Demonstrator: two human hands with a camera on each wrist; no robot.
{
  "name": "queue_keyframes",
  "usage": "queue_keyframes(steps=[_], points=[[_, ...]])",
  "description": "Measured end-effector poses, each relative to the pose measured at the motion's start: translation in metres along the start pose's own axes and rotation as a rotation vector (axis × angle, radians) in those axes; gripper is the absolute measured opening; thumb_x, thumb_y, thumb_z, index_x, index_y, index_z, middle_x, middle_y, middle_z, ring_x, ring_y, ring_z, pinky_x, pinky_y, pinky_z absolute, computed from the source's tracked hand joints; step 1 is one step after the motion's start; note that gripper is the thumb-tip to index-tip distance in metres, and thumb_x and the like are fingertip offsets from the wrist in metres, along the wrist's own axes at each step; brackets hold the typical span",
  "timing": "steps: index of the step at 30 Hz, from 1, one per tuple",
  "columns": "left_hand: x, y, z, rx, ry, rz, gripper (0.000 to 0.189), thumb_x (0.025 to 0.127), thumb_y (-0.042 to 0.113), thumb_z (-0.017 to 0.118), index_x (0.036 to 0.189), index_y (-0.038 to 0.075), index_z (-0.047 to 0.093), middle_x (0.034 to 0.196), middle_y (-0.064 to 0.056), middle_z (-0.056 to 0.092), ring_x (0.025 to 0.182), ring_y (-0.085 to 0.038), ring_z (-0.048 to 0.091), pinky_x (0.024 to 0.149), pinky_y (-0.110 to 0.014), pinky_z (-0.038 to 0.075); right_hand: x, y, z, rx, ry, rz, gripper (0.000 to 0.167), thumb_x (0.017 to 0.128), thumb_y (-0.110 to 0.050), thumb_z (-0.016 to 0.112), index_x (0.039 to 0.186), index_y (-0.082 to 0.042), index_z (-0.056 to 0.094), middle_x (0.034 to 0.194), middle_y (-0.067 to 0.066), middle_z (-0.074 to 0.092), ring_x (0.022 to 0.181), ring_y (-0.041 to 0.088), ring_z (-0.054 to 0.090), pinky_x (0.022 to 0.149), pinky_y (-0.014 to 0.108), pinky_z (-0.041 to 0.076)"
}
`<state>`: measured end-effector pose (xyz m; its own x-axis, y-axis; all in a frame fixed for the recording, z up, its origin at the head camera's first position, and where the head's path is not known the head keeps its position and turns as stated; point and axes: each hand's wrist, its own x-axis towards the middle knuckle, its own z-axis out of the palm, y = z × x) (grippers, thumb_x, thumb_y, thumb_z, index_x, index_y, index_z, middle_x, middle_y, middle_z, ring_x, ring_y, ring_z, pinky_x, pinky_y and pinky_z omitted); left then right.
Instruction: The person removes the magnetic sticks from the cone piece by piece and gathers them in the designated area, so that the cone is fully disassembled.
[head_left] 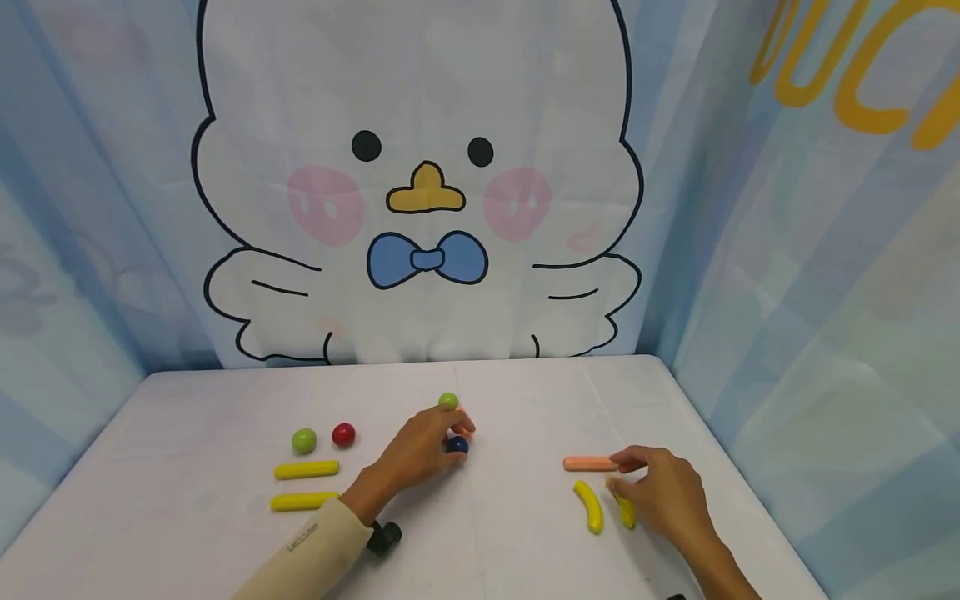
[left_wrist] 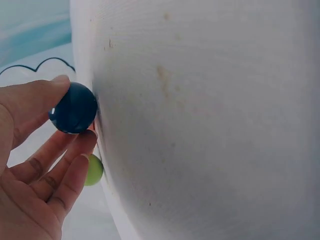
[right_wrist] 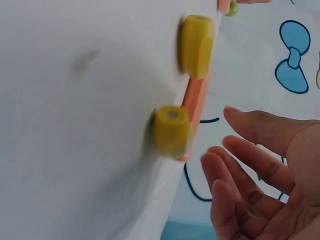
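My left hand (head_left: 423,446) is at the middle of the table, thumb and fingers around a dark blue ball (left_wrist: 74,108). In the left wrist view the thumb lies on the ball's upper side and the fingertips sit just below it. Behind those fingers are a green ball (head_left: 448,400) and a partly covered orange piece (head_left: 467,423). My right hand (head_left: 663,492), its fingers loosely bent around nothing, hovers by two yellow toy bananas (head_left: 589,507). The right-hand banana (right_wrist: 171,131) is partly covered in the head view. An orange stick (head_left: 588,463) lies just beyond them.
On the left of the white table (head_left: 172,467) are another green ball (head_left: 303,441), a red ball (head_left: 343,434) and two yellow sticks (head_left: 306,469), one partly behind my left sleeve (head_left: 315,550). A black object (head_left: 385,537) shows beside that sleeve. A printed curtain (head_left: 427,317) stands behind the table.
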<state>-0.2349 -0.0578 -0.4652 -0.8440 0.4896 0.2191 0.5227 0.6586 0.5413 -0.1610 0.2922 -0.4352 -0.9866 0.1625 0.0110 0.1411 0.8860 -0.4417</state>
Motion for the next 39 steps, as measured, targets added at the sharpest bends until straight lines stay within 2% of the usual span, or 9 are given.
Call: queue_keyframes(steps=[6,11,19,29,39], points=[[-0.001,0.0,-0.001,-0.004,-0.013,-0.004,0.034,0.088,0.012,0.088,0.118,0.013,0.072,0.113,0.0,0.073,0.102,-0.019,0.066,0.095,-0.041,0.058,0.003,-0.026,0.005,0.077,0.022,-0.073,0.031,0.087,-0.027,0.089,0.116,-0.018,0.081,0.106,0.001,0.079,0.082,0.013,0.068,0.069,0.031,0.055],[-0.001,0.001,-0.002,0.014,-0.033,-0.051,0.03,0.088,0.013,0.087,0.116,0.014,0.075,0.108,0.002,0.074,0.094,-0.015,0.064,0.088,-0.035,0.058,0.01,-0.051,0.014,0.145,0.024,-0.12,0.032,0.084,-0.024,0.092,0.113,-0.019,0.082,0.098,-0.004,0.078,0.08,0.011,0.069,0.073,0.031,0.055],[-0.002,0.0,-0.001,0.016,-0.058,-0.108,0.033,0.09,0.015,0.086,0.123,0.014,0.078,0.111,0.002,0.077,0.092,-0.013,0.062,0.088,-0.035,0.057,0.027,-0.089,0.035,0.207,0.008,-0.207,0.031,0.084,-0.017,0.091,0.113,-0.018,0.081,0.097,-0.003,0.077,0.079,0.011,0.066,0.071,0.028,0.055],[-0.004,-0.001,-0.001,0.009,-0.07,-0.083,0.032,0.092,0.016,0.084,0.124,0.014,0.078,0.112,0.002,0.077,0.097,-0.016,0.065,0.093,-0.04,0.058,0.049,-0.121,0.057,0.279,-0.05,-0.324,0.033,0.089,-0.015,0.087,0.121,-0.017,0.078,0.102,0.002,0.078,0.082,0.013,0.069,0.072,0.03,0.058],[-0.005,-0.001,-0.003,-0.024,-0.078,-0.1,0.032,0.091,0.013,0.084,0.123,0.013,0.079,0.115,-0.001,0.077,0.094,-0.016,0.065,0.092,-0.041,0.058,0.073,-0.145,0.083,0.254,-0.104,-0.386,0.043,0.091,-0.013,0.084,0.133,-0.019,0.073,0.108,0.009,0.079,0.09,0.021,0.073,0.073,0.033,0.057]])
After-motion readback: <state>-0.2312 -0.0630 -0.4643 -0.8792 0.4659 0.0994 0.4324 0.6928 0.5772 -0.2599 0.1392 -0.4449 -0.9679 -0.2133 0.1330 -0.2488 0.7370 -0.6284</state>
